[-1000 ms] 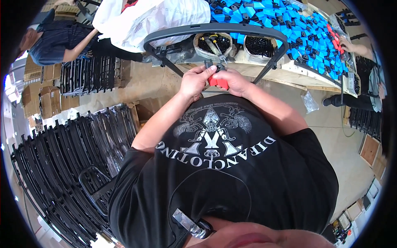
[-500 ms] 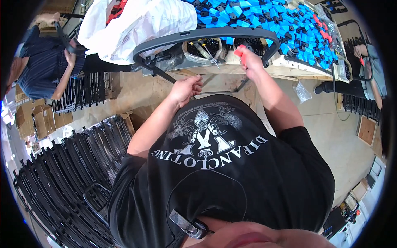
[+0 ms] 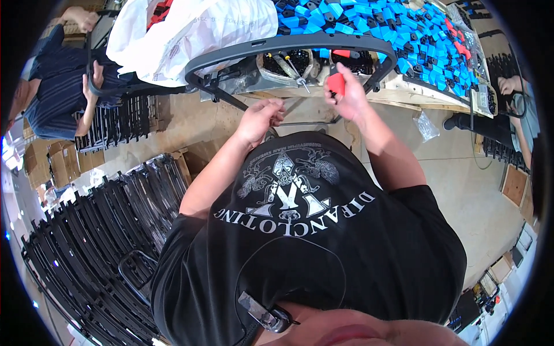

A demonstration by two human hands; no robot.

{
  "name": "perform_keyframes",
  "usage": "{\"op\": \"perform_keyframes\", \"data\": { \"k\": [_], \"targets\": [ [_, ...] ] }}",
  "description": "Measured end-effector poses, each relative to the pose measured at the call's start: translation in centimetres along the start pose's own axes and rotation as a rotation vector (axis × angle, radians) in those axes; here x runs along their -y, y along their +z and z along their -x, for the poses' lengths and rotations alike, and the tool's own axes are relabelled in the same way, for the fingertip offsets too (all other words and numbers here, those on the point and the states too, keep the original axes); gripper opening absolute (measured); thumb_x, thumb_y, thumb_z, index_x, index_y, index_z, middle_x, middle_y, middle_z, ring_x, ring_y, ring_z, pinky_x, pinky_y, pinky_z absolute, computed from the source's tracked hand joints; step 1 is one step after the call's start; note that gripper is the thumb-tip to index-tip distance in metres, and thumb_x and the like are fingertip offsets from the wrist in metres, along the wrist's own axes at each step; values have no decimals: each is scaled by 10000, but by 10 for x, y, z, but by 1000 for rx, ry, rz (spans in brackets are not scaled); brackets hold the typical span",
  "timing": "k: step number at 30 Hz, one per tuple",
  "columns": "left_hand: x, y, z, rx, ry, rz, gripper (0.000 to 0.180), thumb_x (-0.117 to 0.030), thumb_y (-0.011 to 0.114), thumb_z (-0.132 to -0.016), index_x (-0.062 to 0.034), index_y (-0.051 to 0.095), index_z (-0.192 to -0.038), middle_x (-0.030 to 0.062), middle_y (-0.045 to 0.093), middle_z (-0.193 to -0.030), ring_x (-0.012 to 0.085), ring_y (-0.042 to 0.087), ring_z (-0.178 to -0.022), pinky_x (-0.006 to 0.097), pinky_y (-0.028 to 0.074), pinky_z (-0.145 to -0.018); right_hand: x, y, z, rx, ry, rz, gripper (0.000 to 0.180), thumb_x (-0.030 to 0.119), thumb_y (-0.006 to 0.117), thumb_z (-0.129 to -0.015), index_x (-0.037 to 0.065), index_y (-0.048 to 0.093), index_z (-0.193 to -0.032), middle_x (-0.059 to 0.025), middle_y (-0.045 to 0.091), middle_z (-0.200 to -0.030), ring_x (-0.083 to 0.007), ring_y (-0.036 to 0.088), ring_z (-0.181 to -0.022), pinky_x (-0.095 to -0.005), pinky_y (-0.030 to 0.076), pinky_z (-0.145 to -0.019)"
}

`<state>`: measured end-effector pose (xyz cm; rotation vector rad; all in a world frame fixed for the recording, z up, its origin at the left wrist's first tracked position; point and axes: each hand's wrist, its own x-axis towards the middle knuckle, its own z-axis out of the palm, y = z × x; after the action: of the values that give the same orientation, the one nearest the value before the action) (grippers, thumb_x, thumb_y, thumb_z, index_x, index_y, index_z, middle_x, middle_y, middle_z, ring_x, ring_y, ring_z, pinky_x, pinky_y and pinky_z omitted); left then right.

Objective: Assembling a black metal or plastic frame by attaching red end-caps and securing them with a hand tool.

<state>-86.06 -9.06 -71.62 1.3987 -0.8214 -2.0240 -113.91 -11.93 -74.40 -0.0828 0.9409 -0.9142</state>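
Observation:
My right hand [image 3: 350, 97] is closed round a small red plastic piece [image 3: 336, 84] with a dark part on its upper side, just off the table's near edge. My left hand [image 3: 263, 120] has its fingers curled together beside the lower left end of a black curved frame [image 3: 291, 42]; anything within those fingers is hidden. Standing across the table edge, the frame arches over a bin of small black parts [image 3: 297, 59]. A screwdriver [image 3: 297, 76] with a yellow and black handle lies across this bin. Another red piece [image 3: 341, 53] shows under the frame's bar.
Blue and black plastic pieces [image 3: 346, 23] cover much of the table. A white plastic sack [image 3: 190, 43] sits at its left. Co-workers at left [image 3: 60, 86] and right [image 3: 519, 98] handle similar black frames. Racked black bars [image 3: 104, 230] stand at lower left; a clear bag [image 3: 426, 127] hangs near the table edge.
My right hand has drawn slightly nearer and turned, bringing the red piece's dark part into view. My left hand has barely moved. The left co-worker's black frame has shifted.

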Motion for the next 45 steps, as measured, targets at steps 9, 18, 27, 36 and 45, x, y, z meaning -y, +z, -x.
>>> {"op": "perform_keyframes", "data": {
  "k": [9, 18, 27, 36, 45],
  "targets": [
    [9, -10, 20, -219, 682, -438, 233, -107, 756, -869, 2, 638, -1038, 29, 613, -885, 79, 570, -738, 239, 471, -643, -68, 69, 0, 503, 216, -233, 457, 424, 500, -903, 7, 640, -1025, -147, 661, -1029, -297, 611, -961, -418, 456, -873],
    [-44, -86, 59, 14, 1083, -1169, 409, -162, 853, -706, -64, 708, -1076, 100, 611, -1025, 294, 610, -990, 379, 510, -841, -128, 138, -8, 505, 97, -279, 625, 446, 458, -925, -69, 576, -1258, -191, 648, -1220, -344, 616, -1109, -466, 473, -968],
    [-41, -162, 73, 171, 851, -1244, 355, -185, 848, -718, -89, 749, -1045, 84, 640, -1075, 285, 604, -976, 405, 491, -850, -202, 188, -12, 383, 12, -195, 571, 442, 506, -908, -40, 599, -1198, -157, 655, -1155, -301, 620, -1029, -453, 480, -899],
    [-23, -208, 63, 405, 914, -945, 244, -118, 821, -796, -52, 698, -996, 65, 690, -930, 222, 653, -893, 330, 498, -816, -242, 178, -40, 111, -71, -108, 289, 371, 613, -879, 84, 618, -916, -42, 617, -847, -198, 574, -779, -367, 445, -699],
    [-9, -258, 5, -49, 11, 25, 71, -59, 657, -938, 6, 645, -966, 57, 654, -837, 140, 600, -666, 271, 528, -633, -273, 180, -108, 29, -89, 853, 300, 276, 754, -797, 37, 683, -964, -31, 678, -839, -133, 616, -754, -305, 482, -658]
  ]
}}
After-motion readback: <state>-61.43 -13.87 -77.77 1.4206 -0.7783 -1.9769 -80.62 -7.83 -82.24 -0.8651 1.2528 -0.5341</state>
